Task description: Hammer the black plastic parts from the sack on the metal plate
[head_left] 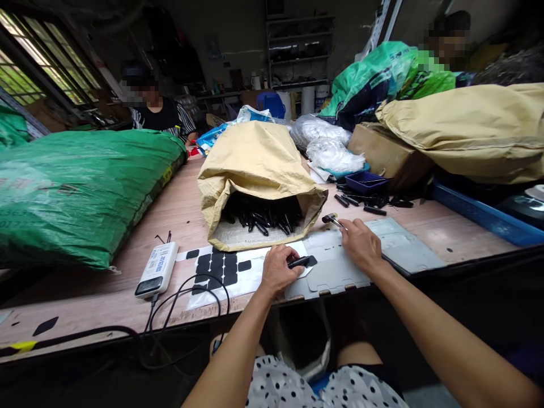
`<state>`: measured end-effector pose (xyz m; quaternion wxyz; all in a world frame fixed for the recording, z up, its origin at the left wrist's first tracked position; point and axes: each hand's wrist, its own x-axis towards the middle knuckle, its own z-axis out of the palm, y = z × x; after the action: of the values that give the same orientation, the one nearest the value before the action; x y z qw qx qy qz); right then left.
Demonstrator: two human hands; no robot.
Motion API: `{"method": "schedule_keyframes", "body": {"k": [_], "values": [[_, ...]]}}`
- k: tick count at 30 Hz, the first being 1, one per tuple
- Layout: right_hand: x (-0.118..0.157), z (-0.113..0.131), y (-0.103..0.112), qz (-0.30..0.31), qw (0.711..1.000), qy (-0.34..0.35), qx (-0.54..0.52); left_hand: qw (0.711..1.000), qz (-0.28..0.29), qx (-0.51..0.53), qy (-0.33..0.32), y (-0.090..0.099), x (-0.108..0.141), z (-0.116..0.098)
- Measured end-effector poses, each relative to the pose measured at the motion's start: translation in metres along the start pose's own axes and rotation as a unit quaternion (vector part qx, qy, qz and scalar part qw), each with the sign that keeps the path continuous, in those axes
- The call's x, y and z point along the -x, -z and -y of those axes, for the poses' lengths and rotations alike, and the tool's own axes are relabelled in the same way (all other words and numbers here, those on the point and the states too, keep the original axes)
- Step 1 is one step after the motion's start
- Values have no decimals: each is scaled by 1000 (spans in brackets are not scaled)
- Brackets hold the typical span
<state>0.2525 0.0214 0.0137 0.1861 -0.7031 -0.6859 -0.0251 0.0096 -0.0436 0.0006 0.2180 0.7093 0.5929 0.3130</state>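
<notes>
Black tube (300,262) is below & slightly R of frame ctr, pinched by the L hand (280,267) btwn thumb & fingers, over the L part of a grey board (335,263). Small dark patch (313,260) shows at the tube's R tip; can't tell if they touch. R hand (361,243), R of ctr, is closed on the handle of a small hammer (330,219), head pointing L, near the mouth of a yellow sack (255,153). Can't tell if the head touches anything.

The sack lies mid-frame on the desk (178,209), mouth toward the viewer, w/ lots of black pcs (259,220) inside. White sheet (249,280) w/ rows of dark stickers (216,268) is L of the L hand; farther L, a white power bank (158,269) w/ a black cable (152,309) plugged in. Green sack (85,192) takes up the L side of frame. R of ctr, loose black pcs (374,210) lie nr a purple basket (361,184), w/ a cardboard box (378,148) just beside. Blue tray (480,212) sits at far R, tan sack (467,130) above it in frame. Co-worker (159,118) in striped sleeves, upper L.
</notes>
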Motion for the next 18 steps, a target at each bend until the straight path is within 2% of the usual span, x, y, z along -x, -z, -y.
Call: {"method": "schedule_keyframes", "body": {"k": [4,9,11,13,14,15,16,18], "values": [[-24,-9,-25,-1,997,27,73,1000,23,-3,7,1,-1,1],[-21,-8,-35,-31,997,15,71,998,44,34,-7,3,-6,8],[-21,-6,-34,-27,997,14,70,997,37,69,-15,11,-3,1],[-21,-6,-33,-22,997,12,72,992,27,124,-28,24,9,-15],[-22,-6,-32,-20,997,11,73,986,45,159,-34,30,19,-25],[-22,-6,-32,-21,997,10,74,976,90,197,-37,34,32,-35],[-22,-5,-32,-23,997,9,75,958,161,233,-33,35,47,-43],[-22,-5,-32,-25,997,8,77,900,336,280,-2,23,79,-51]]}}
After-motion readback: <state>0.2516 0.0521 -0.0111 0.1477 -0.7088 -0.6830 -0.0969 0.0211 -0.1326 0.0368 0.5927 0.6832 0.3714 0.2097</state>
